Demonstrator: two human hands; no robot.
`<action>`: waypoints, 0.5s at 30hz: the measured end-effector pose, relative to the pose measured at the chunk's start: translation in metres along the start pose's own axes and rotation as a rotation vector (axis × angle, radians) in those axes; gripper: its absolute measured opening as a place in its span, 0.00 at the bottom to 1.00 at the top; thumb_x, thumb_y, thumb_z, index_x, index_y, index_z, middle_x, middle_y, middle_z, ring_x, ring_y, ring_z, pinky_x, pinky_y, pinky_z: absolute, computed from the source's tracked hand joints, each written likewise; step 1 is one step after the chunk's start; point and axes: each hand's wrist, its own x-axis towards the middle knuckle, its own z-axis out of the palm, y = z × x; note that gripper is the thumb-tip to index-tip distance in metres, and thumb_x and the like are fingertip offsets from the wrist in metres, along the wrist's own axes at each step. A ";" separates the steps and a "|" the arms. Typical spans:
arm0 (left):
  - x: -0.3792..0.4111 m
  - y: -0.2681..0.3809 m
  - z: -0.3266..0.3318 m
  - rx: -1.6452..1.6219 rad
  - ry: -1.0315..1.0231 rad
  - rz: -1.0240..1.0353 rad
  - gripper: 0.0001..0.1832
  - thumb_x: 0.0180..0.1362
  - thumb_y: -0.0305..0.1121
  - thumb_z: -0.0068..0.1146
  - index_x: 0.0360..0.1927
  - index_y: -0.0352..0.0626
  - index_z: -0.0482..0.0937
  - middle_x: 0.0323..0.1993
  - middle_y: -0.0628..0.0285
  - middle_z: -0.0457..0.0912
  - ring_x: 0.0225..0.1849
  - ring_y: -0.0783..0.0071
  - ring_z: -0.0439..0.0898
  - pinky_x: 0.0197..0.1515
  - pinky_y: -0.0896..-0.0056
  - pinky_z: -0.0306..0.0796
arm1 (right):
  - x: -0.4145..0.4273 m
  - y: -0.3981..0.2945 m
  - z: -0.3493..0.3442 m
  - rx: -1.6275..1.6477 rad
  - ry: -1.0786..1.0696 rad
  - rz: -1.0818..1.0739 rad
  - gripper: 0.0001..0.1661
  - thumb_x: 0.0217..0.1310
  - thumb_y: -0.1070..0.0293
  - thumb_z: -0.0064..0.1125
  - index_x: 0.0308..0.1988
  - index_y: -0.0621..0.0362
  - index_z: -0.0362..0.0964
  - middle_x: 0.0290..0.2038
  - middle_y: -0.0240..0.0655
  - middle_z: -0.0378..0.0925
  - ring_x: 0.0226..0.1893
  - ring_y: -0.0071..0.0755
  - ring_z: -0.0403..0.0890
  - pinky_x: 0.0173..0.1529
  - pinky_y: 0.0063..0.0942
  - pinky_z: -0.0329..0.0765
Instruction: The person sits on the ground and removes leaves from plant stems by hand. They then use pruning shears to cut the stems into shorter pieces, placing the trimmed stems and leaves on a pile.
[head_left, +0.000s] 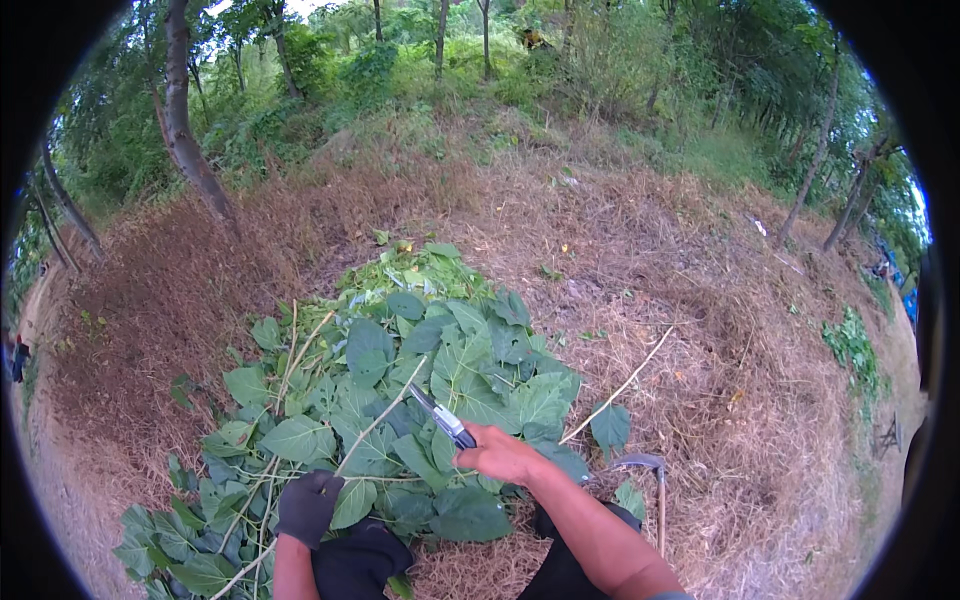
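My left hand (309, 508), in a dark glove, grips a leafy branch (381, 414) whose bare upper end points up and to the right. My bare right hand (491, 452) is closed around the handle of a pair of pruning shears (442, 416), their tip close to that upper end; whether they touch it is unclear. Beneath both hands spreads a heap of large green leaves (469, 367) and cut stems. Smaller, lighter green leaves (409, 274) lie at its far side.
A sickle (661, 487) with a wooden handle lies on dry grass right of my knee. A bare stick (619, 386) rests beside the heap. Tree trunks (184, 127) and brush stand beyond. Far off at the left edge is a person (19, 358).
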 end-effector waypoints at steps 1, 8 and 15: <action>-0.001 0.000 0.000 -0.022 -0.002 -0.012 0.09 0.58 0.34 0.63 0.33 0.37 0.84 0.28 0.55 0.84 0.29 0.64 0.82 0.36 0.65 0.74 | -0.001 0.000 0.001 -0.004 0.000 -0.005 0.39 0.57 0.58 0.60 0.66 0.56 0.60 0.27 0.33 0.71 0.30 0.30 0.70 0.37 0.32 0.68; -0.002 0.011 -0.005 -0.082 -0.096 -0.017 0.10 0.58 0.34 0.64 0.35 0.37 0.85 0.29 0.55 0.85 0.32 0.66 0.83 0.39 0.66 0.74 | -0.004 -0.002 0.000 0.018 0.010 -0.003 0.46 0.57 0.58 0.60 0.72 0.51 0.53 0.27 0.33 0.70 0.30 0.31 0.69 0.38 0.31 0.67; -0.002 0.015 -0.006 -0.056 -0.117 0.030 0.10 0.59 0.36 0.63 0.36 0.39 0.85 0.30 0.53 0.84 0.32 0.62 0.83 0.38 0.65 0.75 | -0.005 -0.006 0.001 -0.018 -0.007 0.010 0.46 0.57 0.58 0.61 0.73 0.49 0.52 0.29 0.36 0.73 0.33 0.33 0.72 0.42 0.33 0.69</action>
